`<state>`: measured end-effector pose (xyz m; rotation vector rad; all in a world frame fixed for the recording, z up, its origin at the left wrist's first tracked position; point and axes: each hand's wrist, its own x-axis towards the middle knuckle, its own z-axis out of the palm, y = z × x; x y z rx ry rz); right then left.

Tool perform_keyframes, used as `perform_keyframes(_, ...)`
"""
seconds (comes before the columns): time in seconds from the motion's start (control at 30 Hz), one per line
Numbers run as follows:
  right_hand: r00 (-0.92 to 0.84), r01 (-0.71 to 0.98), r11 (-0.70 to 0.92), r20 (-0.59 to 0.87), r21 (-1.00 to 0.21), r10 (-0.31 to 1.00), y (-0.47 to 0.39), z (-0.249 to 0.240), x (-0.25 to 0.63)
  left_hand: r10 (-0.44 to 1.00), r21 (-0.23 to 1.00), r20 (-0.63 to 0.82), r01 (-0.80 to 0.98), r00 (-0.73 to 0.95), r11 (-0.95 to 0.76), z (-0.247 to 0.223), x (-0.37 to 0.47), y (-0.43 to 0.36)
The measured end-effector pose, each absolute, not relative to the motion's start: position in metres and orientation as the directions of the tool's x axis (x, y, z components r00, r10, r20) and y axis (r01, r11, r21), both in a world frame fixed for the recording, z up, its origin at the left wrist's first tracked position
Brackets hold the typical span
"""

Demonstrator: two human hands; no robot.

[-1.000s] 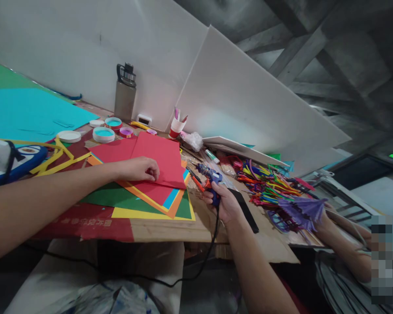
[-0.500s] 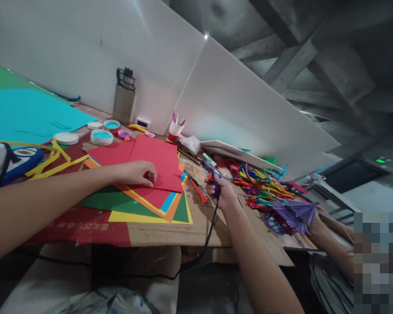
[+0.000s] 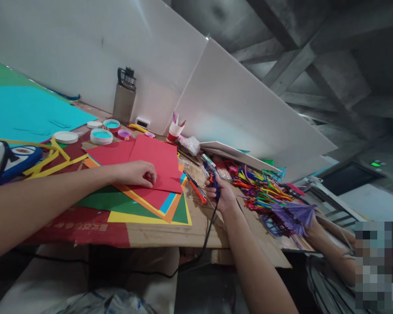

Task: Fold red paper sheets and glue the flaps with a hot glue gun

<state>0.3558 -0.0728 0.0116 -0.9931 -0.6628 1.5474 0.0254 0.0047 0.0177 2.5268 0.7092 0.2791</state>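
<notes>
My left hand (image 3: 139, 173) rests on the red paper (image 3: 159, 159), its fingers curled and pressed together; whether anything is under them is hidden. Sheets of orange, green (image 3: 109, 198) and yellow paper lie beneath the red ones. To the right, my right hand (image 3: 223, 194) is wrapped round a blue glue gun (image 3: 215, 182) with an orange trigger, its black cord hanging over the table's front edge. Between my hands lies an orange utility knife (image 3: 196, 187), close to my right fingers.
Open paint pots (image 3: 101, 136) and a grey bottle (image 3: 124, 98) stand at the back left. Pipe cleaners (image 3: 262, 189) lie in a heap at the right. Beyond them another person's hand (image 3: 314, 231) holds a purple pleated piece (image 3: 294, 218).
The view has shifted slightly. My left hand stays on the red paper and my right hand still grips the glue gun, with hardly any movement.
</notes>
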Motion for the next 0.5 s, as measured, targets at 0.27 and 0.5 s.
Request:
perform_keyframes(0.27, -0.025, -0.485, -0.203, -0.218, -0.851, 0.976, -0.076, 0.013, 0.352, 0.527, 0.49, 0.072, 0.431, 0.847, -0.758, 0.018, 0.025, 0.003)
perform_keyframes(0.5, 0.21, -0.362, -0.205, -0.294, -0.909, 0.933, -0.065, 0.012, 0.349, 0.519, 0.48, 0.079, 0.423, 0.851, -0.768, 0.017, 0.025, 0.005)
